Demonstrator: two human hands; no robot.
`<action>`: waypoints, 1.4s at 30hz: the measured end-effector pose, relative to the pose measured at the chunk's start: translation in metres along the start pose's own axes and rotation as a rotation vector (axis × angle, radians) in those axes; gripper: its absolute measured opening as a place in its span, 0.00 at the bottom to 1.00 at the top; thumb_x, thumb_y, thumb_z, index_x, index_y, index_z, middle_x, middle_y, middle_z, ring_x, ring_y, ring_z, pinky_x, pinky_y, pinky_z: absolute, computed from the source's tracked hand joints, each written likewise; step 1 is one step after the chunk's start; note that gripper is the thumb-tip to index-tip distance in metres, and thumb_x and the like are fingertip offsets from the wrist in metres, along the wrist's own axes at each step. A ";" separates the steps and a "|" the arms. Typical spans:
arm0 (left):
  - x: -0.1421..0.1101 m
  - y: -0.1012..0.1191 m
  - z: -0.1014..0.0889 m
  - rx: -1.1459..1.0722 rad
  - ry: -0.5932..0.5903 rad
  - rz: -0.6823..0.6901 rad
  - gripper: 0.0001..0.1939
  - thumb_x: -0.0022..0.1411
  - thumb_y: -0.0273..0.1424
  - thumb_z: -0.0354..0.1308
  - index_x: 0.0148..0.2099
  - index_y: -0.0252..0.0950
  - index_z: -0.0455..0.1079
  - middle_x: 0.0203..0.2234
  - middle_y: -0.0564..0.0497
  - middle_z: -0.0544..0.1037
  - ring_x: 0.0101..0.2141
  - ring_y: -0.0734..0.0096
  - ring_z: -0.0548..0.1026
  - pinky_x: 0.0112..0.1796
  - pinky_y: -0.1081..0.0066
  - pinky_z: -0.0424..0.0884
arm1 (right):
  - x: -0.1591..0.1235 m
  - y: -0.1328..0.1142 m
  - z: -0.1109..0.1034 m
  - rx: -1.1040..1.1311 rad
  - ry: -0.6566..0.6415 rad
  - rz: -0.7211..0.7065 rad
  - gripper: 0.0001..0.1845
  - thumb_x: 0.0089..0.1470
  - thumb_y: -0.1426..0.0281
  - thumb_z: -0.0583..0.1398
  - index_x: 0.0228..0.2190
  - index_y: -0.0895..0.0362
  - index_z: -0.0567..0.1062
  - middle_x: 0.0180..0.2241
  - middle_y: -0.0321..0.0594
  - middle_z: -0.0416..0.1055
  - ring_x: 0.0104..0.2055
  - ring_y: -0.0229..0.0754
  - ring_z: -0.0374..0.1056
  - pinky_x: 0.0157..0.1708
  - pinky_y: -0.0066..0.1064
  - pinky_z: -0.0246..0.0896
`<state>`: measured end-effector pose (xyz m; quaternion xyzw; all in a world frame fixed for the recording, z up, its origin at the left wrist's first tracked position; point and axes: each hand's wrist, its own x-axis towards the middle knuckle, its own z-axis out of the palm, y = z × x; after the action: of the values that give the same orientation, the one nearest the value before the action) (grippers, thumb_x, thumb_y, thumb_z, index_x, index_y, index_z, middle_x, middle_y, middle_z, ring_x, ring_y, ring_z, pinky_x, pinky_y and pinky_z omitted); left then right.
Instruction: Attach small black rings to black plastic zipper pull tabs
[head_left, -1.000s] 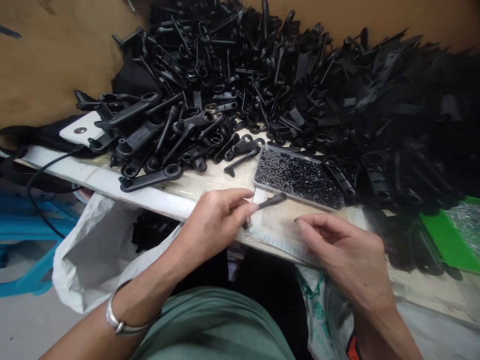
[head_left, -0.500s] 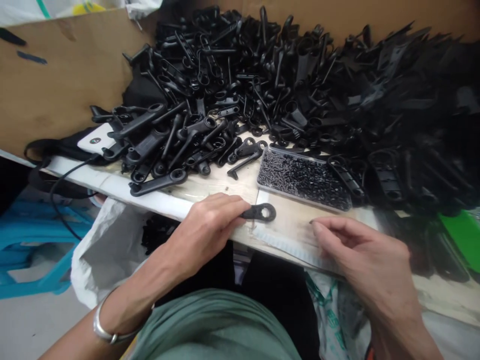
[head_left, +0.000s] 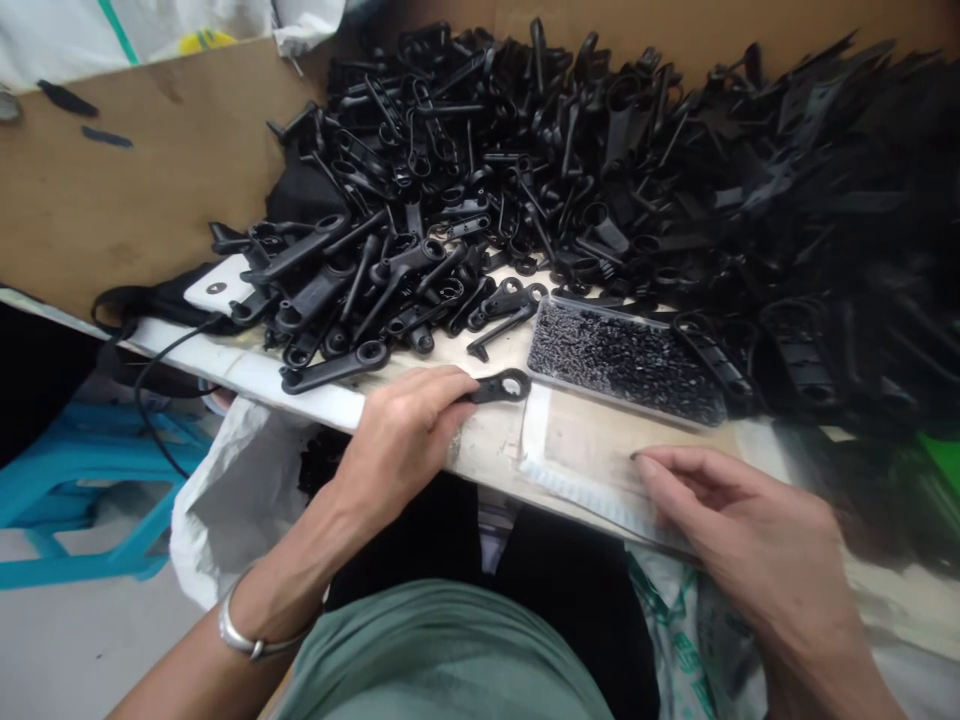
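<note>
We hold a black plastic part (head_left: 491, 387) in our left hand (head_left: 409, 425), thumb and fingers closed round its near end, with its 1 visible ring end sticking out toward the right hand (head_left: 765, 560). There, the thumb and forefinger pinch narrowly together on a tiny dark piece (head_left: 635, 456), too small for us to make out. Between our 2 hands a clear sheet (head_left: 592, 440) lies on the tabletop (head_left: 484, 450); just beyond it sits a shallow clear box (head_left: 600, 394) filled with small dark bits (head_left: 630, 350). Farther out, past both hands, we see a big heap of black parts (head_left: 480, 150). Left of the left hand are a white device (head_left: 214, 285) with a dark cable (head_left: 146, 390), and, lower down, a white sack (head_left: 225, 500) and a blue stool (head_left: 90, 555).
</note>
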<state>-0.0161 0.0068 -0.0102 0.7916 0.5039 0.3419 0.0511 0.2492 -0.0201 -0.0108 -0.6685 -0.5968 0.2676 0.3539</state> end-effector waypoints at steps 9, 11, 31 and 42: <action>-0.016 0.012 0.012 -0.072 -0.006 0.075 0.11 0.63 0.21 0.55 0.48 0.34 0.67 0.41 0.47 0.77 0.44 0.67 0.74 0.47 0.67 0.72 | -0.001 0.003 0.003 -0.013 0.036 -0.018 0.08 0.45 0.61 0.64 0.25 0.51 0.79 0.21 0.32 0.75 0.17 0.39 0.67 0.19 0.26 0.68; -0.019 0.018 0.016 -0.114 0.010 0.065 0.11 0.64 0.22 0.55 0.48 0.35 0.67 0.42 0.47 0.76 0.44 0.68 0.74 0.47 0.68 0.71 | 0.000 0.001 0.002 -0.026 0.040 -0.029 0.07 0.44 0.61 0.64 0.25 0.50 0.80 0.21 0.32 0.75 0.17 0.39 0.68 0.20 0.26 0.69; 0.042 -0.002 -0.004 0.638 -0.486 -0.335 0.10 0.58 0.22 0.52 0.29 0.33 0.73 0.25 0.43 0.76 0.27 0.55 0.76 0.24 0.69 0.63 | 0.002 -0.006 0.003 -0.044 0.038 -0.043 0.09 0.42 0.59 0.64 0.21 0.51 0.80 0.20 0.34 0.75 0.17 0.42 0.69 0.20 0.26 0.69; 0.044 0.011 -0.001 0.715 -0.512 -0.335 0.12 0.61 0.21 0.48 0.31 0.33 0.71 0.30 0.45 0.74 0.34 0.59 0.74 0.21 0.72 0.56 | -0.007 0.003 0.004 0.050 0.072 -0.040 0.05 0.45 0.63 0.65 0.26 0.50 0.80 0.24 0.31 0.76 0.21 0.34 0.70 0.24 0.17 0.67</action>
<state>0.0029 0.0381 0.0166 0.7263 0.6819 -0.0722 -0.0477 0.2469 -0.0266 -0.0163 -0.6567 -0.5900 0.2510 0.3971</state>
